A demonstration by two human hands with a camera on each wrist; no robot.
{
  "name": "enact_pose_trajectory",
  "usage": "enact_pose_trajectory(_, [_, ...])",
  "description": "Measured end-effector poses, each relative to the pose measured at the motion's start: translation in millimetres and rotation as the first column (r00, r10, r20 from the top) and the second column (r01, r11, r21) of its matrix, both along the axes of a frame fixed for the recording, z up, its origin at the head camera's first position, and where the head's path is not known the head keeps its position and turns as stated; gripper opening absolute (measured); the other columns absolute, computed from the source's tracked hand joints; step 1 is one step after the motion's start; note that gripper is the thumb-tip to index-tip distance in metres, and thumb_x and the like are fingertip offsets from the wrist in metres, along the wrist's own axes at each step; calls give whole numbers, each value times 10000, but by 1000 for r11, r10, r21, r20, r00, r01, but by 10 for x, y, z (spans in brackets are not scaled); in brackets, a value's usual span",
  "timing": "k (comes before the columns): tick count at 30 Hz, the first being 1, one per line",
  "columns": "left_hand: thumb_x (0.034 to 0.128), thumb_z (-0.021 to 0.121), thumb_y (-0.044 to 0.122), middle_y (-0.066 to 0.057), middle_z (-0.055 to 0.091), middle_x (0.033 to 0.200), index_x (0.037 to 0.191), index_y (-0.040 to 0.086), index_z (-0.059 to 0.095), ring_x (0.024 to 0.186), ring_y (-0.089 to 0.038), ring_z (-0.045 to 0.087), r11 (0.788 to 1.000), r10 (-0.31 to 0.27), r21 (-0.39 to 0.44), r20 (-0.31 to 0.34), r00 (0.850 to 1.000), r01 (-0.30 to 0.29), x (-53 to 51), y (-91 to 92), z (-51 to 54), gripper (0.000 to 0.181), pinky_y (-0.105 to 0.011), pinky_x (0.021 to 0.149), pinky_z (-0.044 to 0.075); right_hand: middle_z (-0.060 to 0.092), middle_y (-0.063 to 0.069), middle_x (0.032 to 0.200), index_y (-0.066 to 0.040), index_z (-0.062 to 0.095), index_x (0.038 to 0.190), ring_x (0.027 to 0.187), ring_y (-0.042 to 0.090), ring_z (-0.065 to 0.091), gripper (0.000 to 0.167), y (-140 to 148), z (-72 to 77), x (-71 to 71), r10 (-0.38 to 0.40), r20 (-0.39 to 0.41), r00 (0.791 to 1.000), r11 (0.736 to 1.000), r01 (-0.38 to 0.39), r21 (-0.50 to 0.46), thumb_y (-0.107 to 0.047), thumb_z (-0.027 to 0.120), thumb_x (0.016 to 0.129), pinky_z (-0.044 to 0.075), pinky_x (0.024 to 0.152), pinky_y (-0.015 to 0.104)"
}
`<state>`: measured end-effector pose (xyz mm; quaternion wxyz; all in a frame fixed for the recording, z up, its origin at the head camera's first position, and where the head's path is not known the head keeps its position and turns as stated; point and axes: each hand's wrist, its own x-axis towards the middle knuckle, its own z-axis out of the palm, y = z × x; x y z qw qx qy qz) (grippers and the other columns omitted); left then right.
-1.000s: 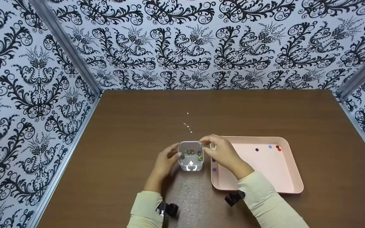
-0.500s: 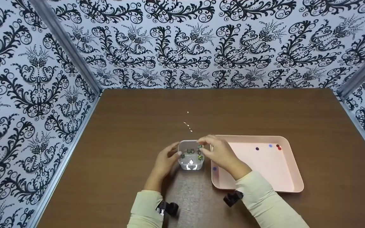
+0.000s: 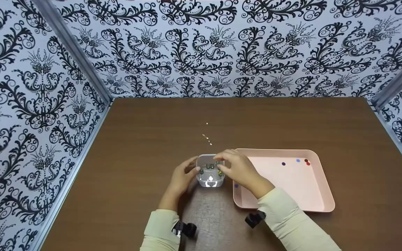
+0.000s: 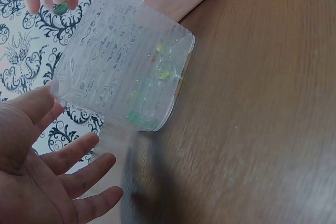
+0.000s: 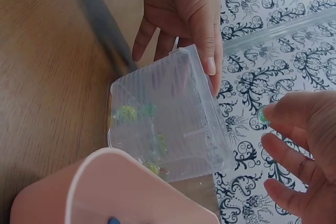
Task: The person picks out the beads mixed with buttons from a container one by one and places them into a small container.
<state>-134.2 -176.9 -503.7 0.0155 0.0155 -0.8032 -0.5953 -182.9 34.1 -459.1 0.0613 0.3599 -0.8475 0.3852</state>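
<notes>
A clear square plastic container [image 3: 210,182] stands on the table, with several green and yellow glass marbles [image 4: 165,72] on its bottom. My left hand [image 3: 181,178] holds its left side, thumb at the rim and the other fingers spread outside the wall. Above the container's right part is my right hand [image 3: 240,168], pinching one green marble [image 5: 264,115] between thumb and fingertip. In the right wrist view that marble sits apart from the container's rim, and the remaining right fingers are loosely bent.
Right of the container lies a pink tray [image 3: 291,186], partly under my right forearm. Inside it are a few small pieces: a dark one [image 3: 283,163], a light blue one [image 3: 298,160], a red one [image 3: 308,163] and a blue one [image 3: 236,185]. Patterned walls [image 3: 215,52] border the brown table [image 3: 145,139].
My right hand has moved left with the marble, from the container's right rim to over its inside. The left hand and the container have stayed in place.
</notes>
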Motion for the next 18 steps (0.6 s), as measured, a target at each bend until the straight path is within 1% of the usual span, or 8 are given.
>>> enact_pose_trajectory(2, [939, 598, 67, -273, 579, 1268, 1336, -57, 513, 1173, -408, 561, 1000, -3, 12, 1, 1000, 3, 4, 0, 9, 425, -469, 952, 489, 697, -22, 993, -109, 700, 1035, 940, 175, 643, 229, -9, -8, -3, 11, -12, 1000, 1000, -11, 10, -51, 734, 816, 529, 869, 339])
enact_pose_trajectory(8, [929, 599, 41, -297, 587, 1238, 1318, -97, 506, 1145, -424, 575, 1000, -6, 25, -34, 999, 7, 8, 2, 7, 423, -493, 945, 485, 696, -24, 977, -101, 701, 1008, 903, 161, 645, 225, -43, -32, -19, 31, -60, 998, 999, -30, 16, -26, 738, 799, 530, 830, 336])
enact_pose_trajectory(14, [927, 607, 51, -279, 595, 1239, 1314, -74, 527, 1142, -401, 583, 1000, 2, 21, -25, 1000, -1, 7, 5, -6, 414, -470, 950, 486, 695, -22, 976, -94, 702, 995, 902, 158, 635, 213, -64, -32, -26, 45, -74, 996, 998, -42, 41, -16, 729, 799, 527, 813, 338])
enact_pose_trajectory(18, [926, 608, 50, -290, 589, 1240, 1311, -82, 525, 1141, -409, 581, 1000, 0, 24, -31, 1000, 0, 3, 6, -1, 415, -464, 942, 493, 696, -18, 963, -95, 707, 984, 903, 171, 629, 211, -85, -45, -31, 62, -106, 992, 997, -56, 58, -7, 720, 791, 526, 793, 336])
